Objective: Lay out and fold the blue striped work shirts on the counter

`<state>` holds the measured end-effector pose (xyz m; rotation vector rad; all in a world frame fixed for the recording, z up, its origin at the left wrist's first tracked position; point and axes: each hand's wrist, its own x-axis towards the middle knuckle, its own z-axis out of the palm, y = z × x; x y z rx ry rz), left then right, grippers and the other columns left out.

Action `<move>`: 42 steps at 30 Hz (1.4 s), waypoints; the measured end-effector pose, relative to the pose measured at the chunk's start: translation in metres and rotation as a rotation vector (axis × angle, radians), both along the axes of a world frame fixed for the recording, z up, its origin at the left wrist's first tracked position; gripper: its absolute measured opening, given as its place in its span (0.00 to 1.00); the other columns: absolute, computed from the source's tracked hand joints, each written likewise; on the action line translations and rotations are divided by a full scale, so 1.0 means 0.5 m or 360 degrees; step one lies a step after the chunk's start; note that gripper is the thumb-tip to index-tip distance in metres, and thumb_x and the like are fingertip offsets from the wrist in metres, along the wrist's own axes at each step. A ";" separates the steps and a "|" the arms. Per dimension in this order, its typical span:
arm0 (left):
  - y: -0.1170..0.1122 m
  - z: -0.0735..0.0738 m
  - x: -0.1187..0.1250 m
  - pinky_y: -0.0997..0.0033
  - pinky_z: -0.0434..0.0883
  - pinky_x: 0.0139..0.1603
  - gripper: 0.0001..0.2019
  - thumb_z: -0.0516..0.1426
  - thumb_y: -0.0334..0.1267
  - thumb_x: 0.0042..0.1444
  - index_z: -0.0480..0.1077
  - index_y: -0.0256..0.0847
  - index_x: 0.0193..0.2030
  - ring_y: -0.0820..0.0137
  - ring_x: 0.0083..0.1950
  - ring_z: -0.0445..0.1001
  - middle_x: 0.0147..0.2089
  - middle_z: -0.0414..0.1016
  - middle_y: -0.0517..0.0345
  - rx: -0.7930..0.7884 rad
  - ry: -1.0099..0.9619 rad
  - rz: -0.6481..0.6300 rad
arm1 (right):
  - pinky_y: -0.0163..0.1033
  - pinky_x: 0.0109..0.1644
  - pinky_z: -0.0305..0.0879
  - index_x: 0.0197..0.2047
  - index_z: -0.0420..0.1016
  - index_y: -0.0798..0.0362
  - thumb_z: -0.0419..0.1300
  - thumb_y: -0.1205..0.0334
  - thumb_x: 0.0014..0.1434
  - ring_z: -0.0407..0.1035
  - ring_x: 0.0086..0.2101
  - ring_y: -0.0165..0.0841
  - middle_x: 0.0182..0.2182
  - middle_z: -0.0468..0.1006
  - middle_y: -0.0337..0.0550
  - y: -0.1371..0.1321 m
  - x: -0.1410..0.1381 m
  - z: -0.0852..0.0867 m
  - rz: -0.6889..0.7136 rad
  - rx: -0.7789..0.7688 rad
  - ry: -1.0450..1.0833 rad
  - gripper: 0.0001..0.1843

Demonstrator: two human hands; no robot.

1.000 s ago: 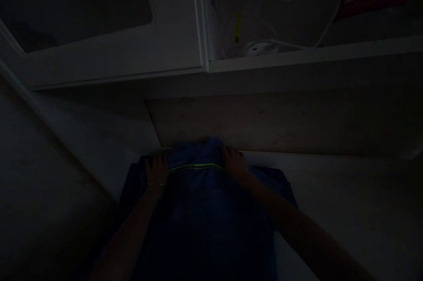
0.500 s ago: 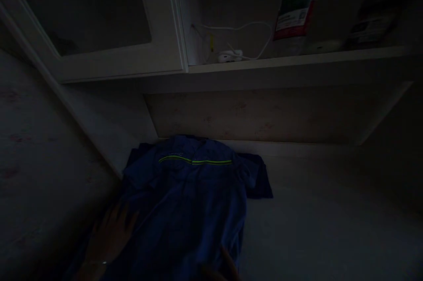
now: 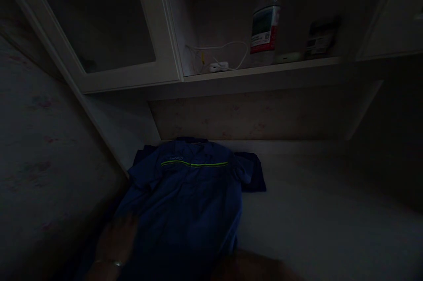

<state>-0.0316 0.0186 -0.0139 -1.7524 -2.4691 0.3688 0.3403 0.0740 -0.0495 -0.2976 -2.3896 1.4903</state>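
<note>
A dark blue short-sleeved shirt [image 3: 191,197] with a yellow-green stripe across the chest lies spread out, its collar toward the back wall. Beneath its shoulders, darker blue cloth [image 3: 254,177] sticks out on both sides. My left hand [image 3: 117,237], with a band at the wrist, rests over the shirt's lower left side; it is blurred, but looks flat and open, gripping nothing visible. At the bottom edge, my right hand [image 3: 254,268] is a dark smear beside the shirt's lower right side. Its fingers cannot be made out.
Overhead, a shelf [image 3: 264,70] holds a labelled bottle [image 3: 262,30], a white cable [image 3: 228,44], a white plug or adapter [image 3: 218,67] and a dark package [image 3: 320,41]. A glass-panelled cabinet door [image 3: 122,76] hangs at upper left. Flowered wall [image 3: 42,149] borders the left side.
The view has shifted, bringing the shelf items left and more of the shelf into sight. My left hand's fingers are less spread out to view. My right hand has moved rightward and blurred.
</note>
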 end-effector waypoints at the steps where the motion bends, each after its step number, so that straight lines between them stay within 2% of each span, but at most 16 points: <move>1: 0.018 0.012 0.069 0.53 0.67 0.53 0.18 0.48 0.34 0.59 0.74 0.44 0.51 0.54 0.55 0.74 0.58 0.74 0.44 0.0094 -0.0229 -0.0173 | 0.35 0.39 0.68 0.41 0.79 0.46 0.54 0.38 0.60 0.74 0.35 0.33 0.35 0.81 0.39 0.020 0.005 0.007 -0.0149 -0.0152 0.0060 0.23; 3: 0.068 0.026 0.217 0.65 0.67 0.47 0.15 0.47 0.43 0.63 0.75 0.47 0.42 0.65 0.45 0.77 0.44 0.79 0.53 0.0141 -0.0943 -0.0413 | 0.34 0.31 0.63 0.31 0.76 0.51 0.52 0.36 0.60 0.67 0.26 0.30 0.24 0.74 0.37 0.073 0.008 0.008 -0.0724 -0.0511 0.0261 0.27; 5: 0.138 0.025 0.356 0.70 0.64 0.36 0.17 0.50 0.53 0.60 0.73 0.45 0.34 0.69 0.34 0.74 0.31 0.76 0.59 0.0146 -0.1567 -0.0455 | 0.33 0.26 0.55 0.23 0.68 0.52 0.54 0.34 0.57 0.56 0.21 0.27 0.17 0.63 0.33 0.133 0.007 -0.011 -0.1407 -0.0752 0.0489 0.29; 6: 0.177 0.017 0.415 0.71 0.63 0.32 0.19 0.51 0.55 0.58 0.71 0.43 0.30 0.70 0.30 0.71 0.26 0.72 0.61 0.0156 -0.1858 -0.0423 | 0.33 0.25 0.53 0.21 0.65 0.52 0.56 0.33 0.55 0.53 0.21 0.26 0.17 0.60 0.32 0.160 0.007 -0.027 -0.1657 -0.0760 0.0563 0.29; 8: 0.255 -0.014 0.506 0.71 0.61 0.31 0.19 0.53 0.56 0.55 0.67 0.42 0.25 0.71 0.27 0.67 0.23 0.67 0.63 0.0253 -0.2242 -0.0384 | 0.34 0.28 0.55 0.23 0.66 0.53 0.59 0.33 0.51 0.56 0.24 0.28 0.19 0.63 0.33 0.203 0.012 -0.065 -0.1868 -0.0680 0.0605 0.28; 11: 0.336 -0.087 0.577 0.69 0.64 0.35 0.20 0.54 0.56 0.54 0.67 0.42 0.23 0.69 0.31 0.68 0.25 0.70 0.60 0.0428 -0.2407 -0.0349 | 0.38 0.35 0.61 0.25 0.71 0.54 0.57 0.34 0.53 0.64 0.30 0.35 0.24 0.71 0.39 0.237 0.026 -0.124 -0.1903 -0.0581 0.0534 0.28; 14: 0.355 -0.157 0.586 0.65 0.67 0.43 0.25 0.50 0.61 0.55 0.73 0.41 0.27 0.63 0.38 0.73 0.31 0.77 0.53 0.0426 -0.2457 -0.0202 | 0.38 0.33 0.60 0.23 0.70 0.54 0.55 0.34 0.53 0.64 0.28 0.36 0.23 0.71 0.40 0.248 0.033 -0.162 -0.1918 -0.0605 0.0415 0.29; 17: 0.344 -0.190 0.565 0.63 0.67 0.51 0.31 0.49 0.66 0.53 0.77 0.39 0.34 0.59 0.46 0.74 0.39 0.80 0.48 0.0361 -0.2500 -0.0045 | 0.37 0.30 0.58 0.21 0.69 0.54 0.53 0.34 0.54 0.62 0.26 0.34 0.20 0.68 0.40 0.250 0.027 -0.168 -0.1833 -0.0621 0.0264 0.30; 21: 0.345 -0.189 0.540 0.63 0.67 0.54 0.34 0.52 0.70 0.48 0.79 0.38 0.37 0.58 0.48 0.73 0.42 0.81 0.48 0.0230 -0.2531 0.0067 | 0.37 0.29 0.57 0.21 0.69 0.55 0.51 0.34 0.55 0.61 0.26 0.33 0.21 0.68 0.40 0.259 0.024 -0.153 -0.1753 -0.0618 0.0057 0.31; 26: 0.352 -0.191 0.540 0.66 0.70 0.45 0.32 0.51 0.67 0.53 0.78 0.37 0.32 0.63 0.40 0.74 0.35 0.80 0.52 0.0073 -0.2619 0.0080 | 0.37 0.29 0.56 0.22 0.68 0.55 0.49 0.32 0.54 0.60 0.25 0.32 0.21 0.67 0.41 0.262 0.031 -0.147 -0.1701 -0.0750 -0.0034 0.32; 36: 0.348 -0.169 0.540 0.71 0.67 0.38 0.27 0.52 0.60 0.58 0.75 0.36 0.29 0.67 0.35 0.72 0.30 0.78 0.56 0.0038 -0.2695 0.0050 | 0.35 0.29 0.55 0.23 0.66 0.56 0.49 0.36 0.57 0.57 0.26 0.30 0.21 0.64 0.39 0.252 0.035 -0.145 -0.1672 -0.0764 -0.0102 0.30; 42: 0.349 -0.167 0.541 0.72 0.67 0.36 0.26 0.51 0.59 0.58 0.75 0.37 0.26 0.67 0.35 0.72 0.29 0.78 0.55 0.0061 -0.2686 -0.0007 | 0.35 0.27 0.54 0.23 0.65 0.55 0.50 0.37 0.57 0.55 0.25 0.29 0.21 0.62 0.38 0.252 0.034 -0.147 -0.1677 -0.0787 -0.0083 0.29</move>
